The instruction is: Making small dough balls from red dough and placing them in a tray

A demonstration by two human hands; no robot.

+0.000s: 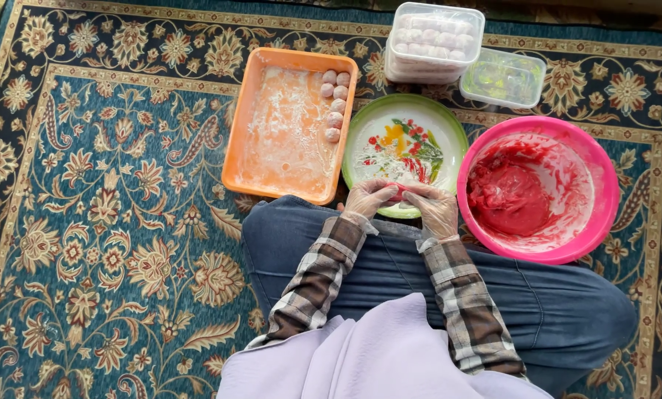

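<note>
Over the flowered plate (405, 140), beside the pink bowl (537, 188) (red paste inside), your left hand (368, 198) and right hand (436, 208) met, fingertips pinched together on a small red dough piece (399, 191) squeezed between them.

The left hand (368, 198) and the right hand (434, 209), both in thin clear gloves, pinched a small red dough piece (399, 193) between them over the flowered plate (449, 125). A pink bowl (604, 177) with red dough stood just beside, an orange tray (236, 148) with floured balls (334, 103) on the other side.
</note>
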